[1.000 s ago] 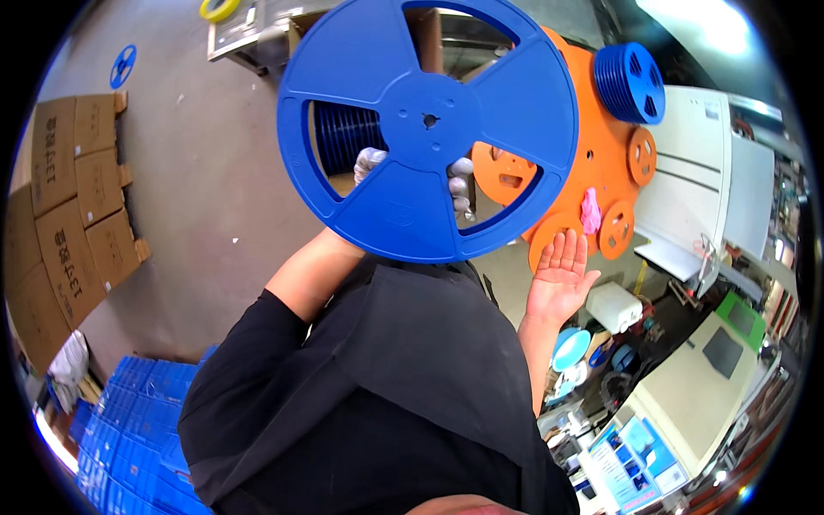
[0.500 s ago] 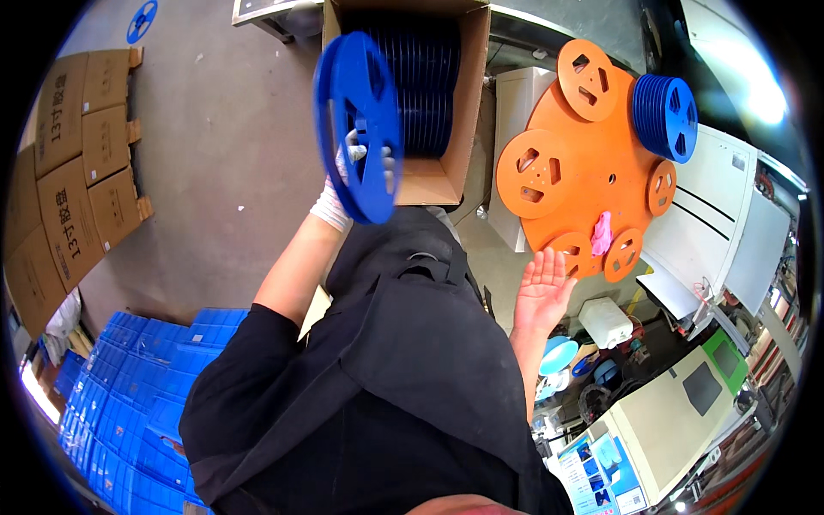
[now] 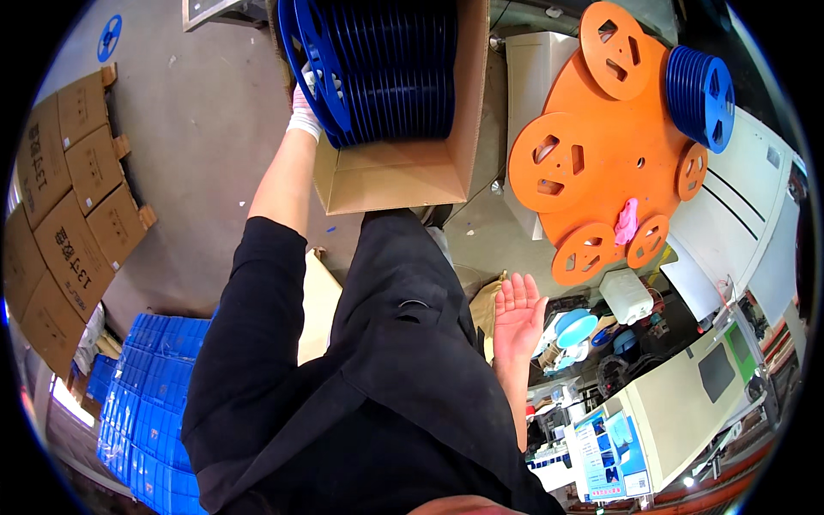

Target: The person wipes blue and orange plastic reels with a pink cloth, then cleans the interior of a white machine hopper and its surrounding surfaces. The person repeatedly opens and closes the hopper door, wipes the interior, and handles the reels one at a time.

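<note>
My left hand (image 3: 307, 101), in a white glove, grips a blue plastic reel (image 3: 328, 86) through its cut-outs. The reel is at the left side of an open cardboard box (image 3: 395, 176), tilted beside a tight row of blue reels (image 3: 399, 94) standing inside. My fingertips show through the reel's opening. My bare right hand (image 3: 518, 319) is palm up with its fingers stretched out and nothing in it. It hangs below the large orange round table (image 3: 592, 129), which carries orange discs with cut-outs (image 3: 549, 161).
A stack of blue reels (image 3: 699, 96) stands on the orange table's right edge, and a pink cloth (image 3: 627, 221) lies lower on it. Brown cartons (image 3: 64, 193) are piled at the left above wrapped blue crates (image 3: 150, 403). A beige machine (image 3: 687, 403) stands at lower right.
My left hand has carried the reel up and left, from in front of the box to the left end of the row inside it. My right hand has dropped slightly, away from the orange table.
</note>
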Motion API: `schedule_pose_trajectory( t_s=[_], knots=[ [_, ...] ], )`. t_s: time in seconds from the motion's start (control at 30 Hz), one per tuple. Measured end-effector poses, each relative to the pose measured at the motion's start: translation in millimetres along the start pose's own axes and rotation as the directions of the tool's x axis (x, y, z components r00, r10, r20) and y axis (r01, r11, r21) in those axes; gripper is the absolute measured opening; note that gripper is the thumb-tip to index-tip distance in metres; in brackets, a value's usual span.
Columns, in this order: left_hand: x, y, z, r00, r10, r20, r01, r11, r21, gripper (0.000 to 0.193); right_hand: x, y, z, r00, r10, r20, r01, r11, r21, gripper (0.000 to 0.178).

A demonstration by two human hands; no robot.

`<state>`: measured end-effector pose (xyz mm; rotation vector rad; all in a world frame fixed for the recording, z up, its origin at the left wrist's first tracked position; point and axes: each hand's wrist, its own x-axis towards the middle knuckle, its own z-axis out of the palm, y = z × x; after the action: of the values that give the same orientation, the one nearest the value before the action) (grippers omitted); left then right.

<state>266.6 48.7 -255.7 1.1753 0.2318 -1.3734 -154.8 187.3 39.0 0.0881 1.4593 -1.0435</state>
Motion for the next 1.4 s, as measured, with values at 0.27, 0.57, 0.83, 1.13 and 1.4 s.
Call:
schedule_pose_trajectory(
  t_s=[0.27, 0.57, 0.83, 1.13, 1.4],
  knots=[
    [26, -10, -16, 0.989, -0.129, -0.072, 0.136, 0.986, 0.098, 0.036, 16, 10, -26, 0.999, 0.037, 0.016, -0.037, 0.999, 0.007, 0.051],
    [10, -39, -23, 0.985, -0.131, -0.109, 0.152, 0.965, 0.213, 0.064, 44, 4, -91, 0.995, 0.088, -0.039, -0.094, 0.979, -0.179, 0.055],
    [-136, -150, -39, 0.998, -0.053, -0.035, 0.06, 0.604, 0.795, 0.064, 207, -82, -254, 0.901, -0.304, -0.31, 0.068, 0.804, -0.591, 0.049],
    [-181, -291, -97, 0.939, -0.028, -0.343, 0.293, 0.59, 0.752, 0.029, 473, -242, -365, 0.757, -0.651, 0.048, 0.179, 0.136, -0.974, 0.044],
    [-383, -585, 200, 0.679, -0.085, 0.729, -0.732, -0.003, 0.681, 0.04, 245, -244, -517, 0.844, -0.349, 0.408, 0.492, 0.806, -0.329, 0.028]
  ],
)
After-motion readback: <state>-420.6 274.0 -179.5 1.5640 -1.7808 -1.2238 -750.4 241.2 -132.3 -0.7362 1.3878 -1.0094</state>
